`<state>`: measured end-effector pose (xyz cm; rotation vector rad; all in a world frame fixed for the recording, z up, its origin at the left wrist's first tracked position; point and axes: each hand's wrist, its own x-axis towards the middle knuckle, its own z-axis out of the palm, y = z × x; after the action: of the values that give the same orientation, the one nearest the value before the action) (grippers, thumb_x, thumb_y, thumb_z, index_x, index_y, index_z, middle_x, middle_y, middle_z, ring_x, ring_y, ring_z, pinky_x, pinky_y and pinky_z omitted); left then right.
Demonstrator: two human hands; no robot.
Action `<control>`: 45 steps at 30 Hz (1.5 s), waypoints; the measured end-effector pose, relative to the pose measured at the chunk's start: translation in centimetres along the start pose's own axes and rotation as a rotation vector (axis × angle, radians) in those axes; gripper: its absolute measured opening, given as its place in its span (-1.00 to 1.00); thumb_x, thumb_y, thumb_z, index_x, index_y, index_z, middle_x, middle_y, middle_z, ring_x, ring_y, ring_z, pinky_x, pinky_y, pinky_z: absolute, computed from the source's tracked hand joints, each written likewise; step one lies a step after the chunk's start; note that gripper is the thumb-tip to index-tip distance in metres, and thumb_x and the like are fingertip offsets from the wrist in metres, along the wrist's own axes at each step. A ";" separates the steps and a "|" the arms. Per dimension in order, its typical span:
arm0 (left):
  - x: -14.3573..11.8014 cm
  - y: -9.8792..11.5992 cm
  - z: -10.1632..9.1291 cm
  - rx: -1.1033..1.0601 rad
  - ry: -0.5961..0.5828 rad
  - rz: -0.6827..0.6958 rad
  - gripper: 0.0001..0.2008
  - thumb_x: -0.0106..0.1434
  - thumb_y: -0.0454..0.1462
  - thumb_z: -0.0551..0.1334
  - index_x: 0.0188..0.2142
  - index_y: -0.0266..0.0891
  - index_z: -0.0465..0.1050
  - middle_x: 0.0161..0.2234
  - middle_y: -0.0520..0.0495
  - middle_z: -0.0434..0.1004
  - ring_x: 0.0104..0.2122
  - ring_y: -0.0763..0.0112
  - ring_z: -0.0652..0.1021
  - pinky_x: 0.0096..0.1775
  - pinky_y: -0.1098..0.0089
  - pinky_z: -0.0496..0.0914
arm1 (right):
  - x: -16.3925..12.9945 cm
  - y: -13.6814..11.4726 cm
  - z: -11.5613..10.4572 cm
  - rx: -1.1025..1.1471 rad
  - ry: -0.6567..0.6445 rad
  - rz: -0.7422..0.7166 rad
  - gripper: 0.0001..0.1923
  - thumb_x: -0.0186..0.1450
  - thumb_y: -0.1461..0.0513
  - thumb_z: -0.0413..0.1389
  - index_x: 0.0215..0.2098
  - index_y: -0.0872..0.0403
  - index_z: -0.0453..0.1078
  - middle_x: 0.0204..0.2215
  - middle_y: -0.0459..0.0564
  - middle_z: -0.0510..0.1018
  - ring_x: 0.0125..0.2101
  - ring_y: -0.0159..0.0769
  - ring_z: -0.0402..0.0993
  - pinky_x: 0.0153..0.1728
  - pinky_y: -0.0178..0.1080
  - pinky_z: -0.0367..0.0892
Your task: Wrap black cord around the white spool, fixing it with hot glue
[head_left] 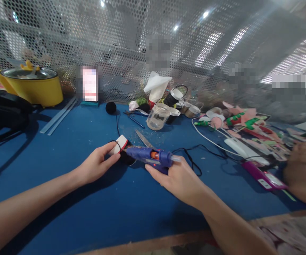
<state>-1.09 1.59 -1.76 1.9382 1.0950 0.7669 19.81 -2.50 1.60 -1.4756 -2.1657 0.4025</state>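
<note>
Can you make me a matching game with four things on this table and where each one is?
Things:
1. glue gun
2. yellow pot
3. glass jar
4. purple phone

Places:
A. far left corner of the table
B. lying flat at the right
C. in the right hand
D. tipped over at the middle back

Pairs: 1-C, 2-A, 3-D, 4-B

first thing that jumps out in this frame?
Dead centre, the right hand grips a blue glue gun, nozzle aimed at a small white-and-red piece pinched in the left hand, over a blue table. A yellow pot stands far left; a heap of pink and green craft bits lies right.
</note>
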 end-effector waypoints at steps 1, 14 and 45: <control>0.0 0.0 -0.1 0.003 -0.005 0.003 -0.82 0.18 -0.21 0.00 -0.40 -0.29 0.24 -0.50 0.07 0.19 -0.48 0.47 0.24 -0.40 0.46 0.20 | 0.0 0.0 0.0 0.012 -0.008 -0.006 -0.85 0.15 0.20 0.00 -0.48 0.10 0.35 -0.62 -0.07 0.46 -0.63 -0.36 0.35 -0.56 -0.32 0.25; 0.2 -0.1 -0.4 -0.019 -0.046 0.000 -0.72 0.19 -0.19 0.01 -0.19 -0.35 0.26 -0.35 -0.05 0.33 -0.35 0.38 0.33 -0.25 0.39 0.25 | 0.6 -0.1 -0.9 0.036 -0.004 0.056 -0.81 0.15 0.21 0.01 -0.59 0.10 0.30 -0.78 -0.15 0.33 -0.70 -0.38 0.29 -0.58 -0.34 0.23; 0.3 -0.6 -0.6 -0.020 -0.064 0.059 -0.72 0.21 -0.18 0.02 -0.20 -0.32 0.31 -0.28 -0.10 0.43 -0.18 0.25 0.38 -0.16 0.37 0.28 | 1.5 0.9 -1.0 0.308 -0.087 0.222 -0.79 0.15 0.18 0.01 -0.59 0.11 0.21 -0.81 -0.20 0.26 -0.78 -0.49 0.22 -0.71 -0.41 0.21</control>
<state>-1.69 2.21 -1.88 1.9718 0.9923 0.7391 20.65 -0.83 2.31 -1.5453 -1.9019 0.8506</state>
